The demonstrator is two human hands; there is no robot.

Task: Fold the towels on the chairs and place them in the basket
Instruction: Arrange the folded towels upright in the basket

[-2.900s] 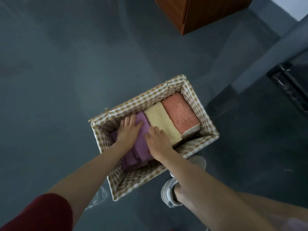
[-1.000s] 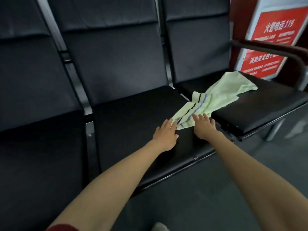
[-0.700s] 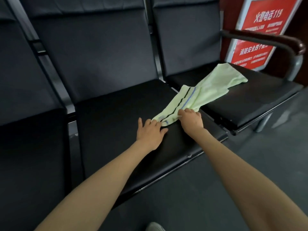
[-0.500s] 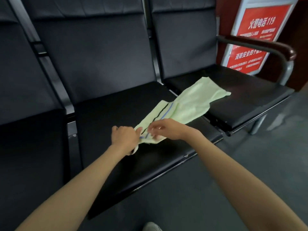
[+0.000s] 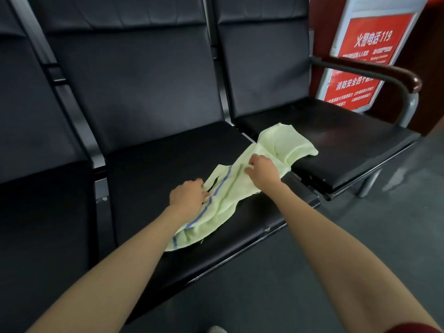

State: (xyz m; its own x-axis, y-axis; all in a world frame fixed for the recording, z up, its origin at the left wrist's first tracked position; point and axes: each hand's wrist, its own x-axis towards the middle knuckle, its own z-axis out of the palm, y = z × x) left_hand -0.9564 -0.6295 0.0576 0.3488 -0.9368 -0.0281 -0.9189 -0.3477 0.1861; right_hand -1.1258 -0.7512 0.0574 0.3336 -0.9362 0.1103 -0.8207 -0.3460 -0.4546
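Pale-green striped towel point(image 5: 228, 198) lies crumpled across the middle chair seat point(image 5: 156, 174), its far end on the right chair seat point(image 5: 348, 138). Fingers of the left hand point(image 5: 187, 195) curl round its striped edge; those of the right hand point(image 5: 263, 170) pinch its middle.

Left of the towel point(image 5: 242, 188), the middle seat's black cushion point(image 5: 149, 179) offers open room, as does the grey floor point(image 5: 312, 260) in front of it. Behind the towel the backrests point(image 5: 149, 87) block reach, and well to its right stands an armrest point(image 5: 374, 73).
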